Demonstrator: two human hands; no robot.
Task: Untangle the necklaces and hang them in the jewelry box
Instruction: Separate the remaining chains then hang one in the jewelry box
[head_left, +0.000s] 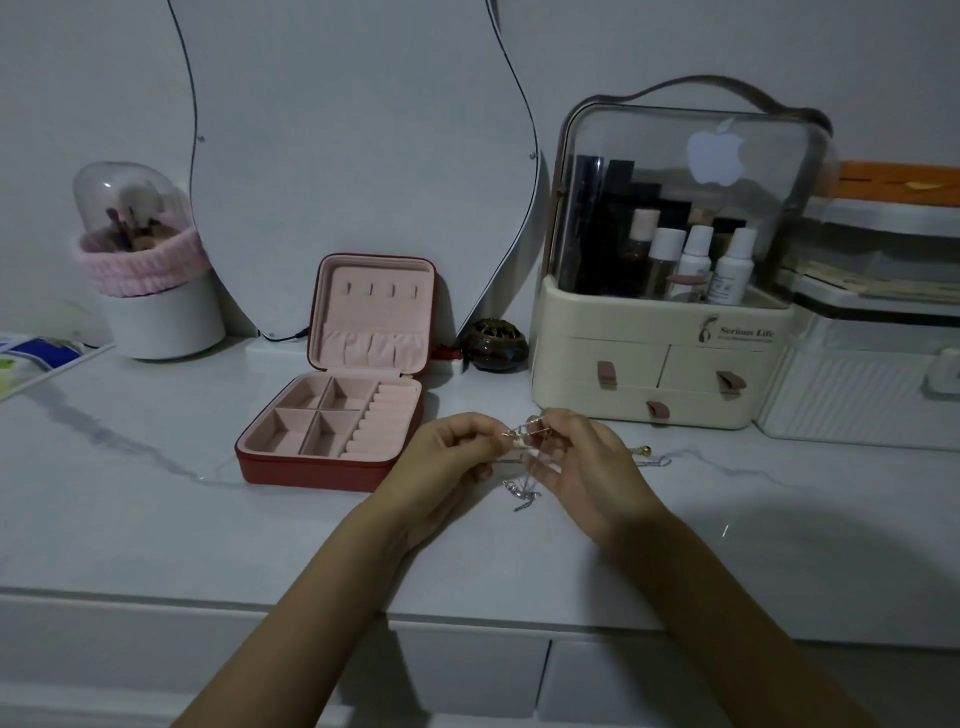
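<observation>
Above the desk (156, 519), the left hand (436, 467) and right hand (587, 467) each pinch the tangled necklaces (519, 436), loose ends dangling between them. Behind, the open jewelry box (343, 431) shows 4 bare hooks (382, 290); nothing appears hung yet, untangling seemingly unfinished.

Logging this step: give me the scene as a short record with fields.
surface: white marble-look tabletop
left hand: pinches the tangled necklaces
right hand: pinches the same tangle
chain ends: dangle between the hands
jewelry box: open, left of the hands, lid hooks bare
also present: cosmetics organizer, mirror, brush holder
</observation>
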